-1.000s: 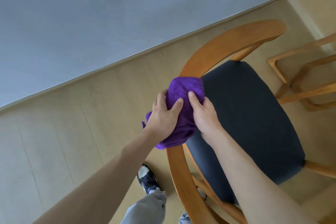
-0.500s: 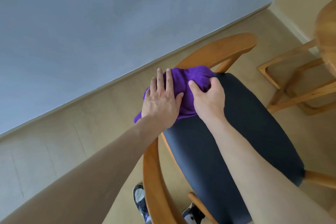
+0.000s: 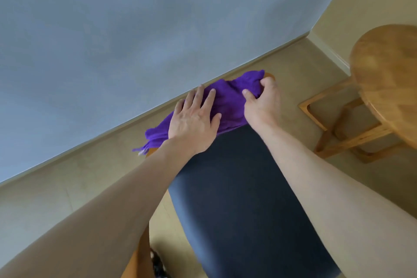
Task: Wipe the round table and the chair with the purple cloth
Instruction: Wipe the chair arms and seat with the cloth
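The purple cloth [image 3: 228, 104] lies spread along the curved wooden backrest of the chair, covering most of it. My left hand [image 3: 194, 124] presses flat on the cloth with straight fingers. My right hand [image 3: 262, 102] grips a bunch of the cloth at its far right end, near the tip of the backrest. The chair's dark seat [image 3: 237, 198] lies below both forearms. The round wooden table [image 3: 388, 79] shows at the right edge.
A grey wall [image 3: 135, 29] with a baseboard runs close behind the chair. The table's wooden legs and frame [image 3: 338, 131] stand right of the chair on the beige floor. A shoe [image 3: 158, 264] shows at the bottom.
Both hands have slid the cloth along the backrest toward its far right end. The left hand went from gripping to pressing flat. The table came further into view.
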A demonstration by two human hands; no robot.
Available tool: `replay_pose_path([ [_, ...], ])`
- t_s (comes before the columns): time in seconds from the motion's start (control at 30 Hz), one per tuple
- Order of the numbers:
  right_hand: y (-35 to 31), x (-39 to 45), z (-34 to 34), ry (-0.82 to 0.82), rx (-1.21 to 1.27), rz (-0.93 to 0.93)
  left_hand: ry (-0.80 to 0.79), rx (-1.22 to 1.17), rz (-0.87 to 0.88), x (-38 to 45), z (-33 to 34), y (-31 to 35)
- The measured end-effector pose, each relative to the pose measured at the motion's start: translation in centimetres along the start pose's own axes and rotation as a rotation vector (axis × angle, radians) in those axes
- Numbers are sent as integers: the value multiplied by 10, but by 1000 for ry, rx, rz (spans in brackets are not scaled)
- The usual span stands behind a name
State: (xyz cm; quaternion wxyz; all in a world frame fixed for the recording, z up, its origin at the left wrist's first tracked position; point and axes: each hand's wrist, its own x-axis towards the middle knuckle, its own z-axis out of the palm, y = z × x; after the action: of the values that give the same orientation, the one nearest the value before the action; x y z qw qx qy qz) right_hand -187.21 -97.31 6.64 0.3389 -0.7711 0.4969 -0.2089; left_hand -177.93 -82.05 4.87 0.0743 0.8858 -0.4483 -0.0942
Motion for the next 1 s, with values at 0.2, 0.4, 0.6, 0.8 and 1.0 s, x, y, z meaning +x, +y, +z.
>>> replay_pose_path([
  [0.2,-18,-26,32,-13,-153,-237,8,-25,-29,1,8,-5],
  [0.4,1,-11,45,-108,-404,-353,-22,-218,99,18,4,-32],
  [0.6,9,19,27,-80,-447,-279,-65,-139,246,61,3,-5],
  [0.8,24,59,-4,-41,-317,-129,-101,-104,403,96,3,13],
  [1.0,14,48,10,-17,-255,113,-61,-111,364,66,9,-18],
])
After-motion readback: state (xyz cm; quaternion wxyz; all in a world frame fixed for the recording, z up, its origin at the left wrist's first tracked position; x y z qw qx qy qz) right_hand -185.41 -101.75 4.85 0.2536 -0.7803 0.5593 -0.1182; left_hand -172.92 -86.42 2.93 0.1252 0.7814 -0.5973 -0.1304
